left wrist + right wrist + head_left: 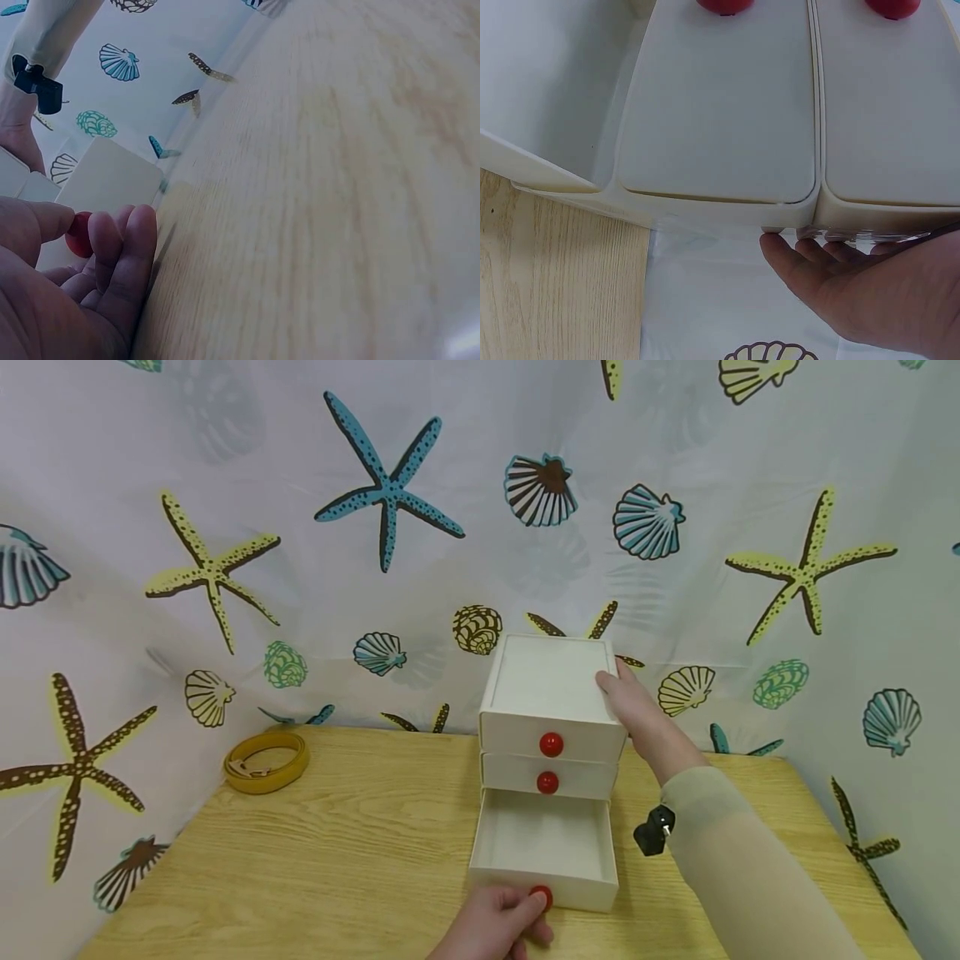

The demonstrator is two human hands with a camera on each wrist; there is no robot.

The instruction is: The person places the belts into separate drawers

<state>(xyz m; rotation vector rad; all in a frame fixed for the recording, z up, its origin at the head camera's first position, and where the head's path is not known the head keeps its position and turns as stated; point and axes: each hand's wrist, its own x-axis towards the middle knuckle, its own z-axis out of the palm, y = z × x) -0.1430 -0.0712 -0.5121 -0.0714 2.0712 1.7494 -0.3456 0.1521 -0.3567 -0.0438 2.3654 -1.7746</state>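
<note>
A white three-drawer cabinet stands on the table, and its bottom drawer is pulled out with a bare inside. My left hand pinches the red knob on that drawer's front between thumb and fingers. The same knob shows between the fingertips in the left wrist view. Against the cabinet's right side rests my right hand, thumb over the top edge. In the right wrist view the right hand's fingers lie nearly straight along the cabinet wall. The upper two drawers are closed, each with a red knob.
A coiled yellow belt lies on the wooden table at the back left. Behind and beside the table hangs a white curtain printed with starfish and shells. A black device sits at my right sleeve.
</note>
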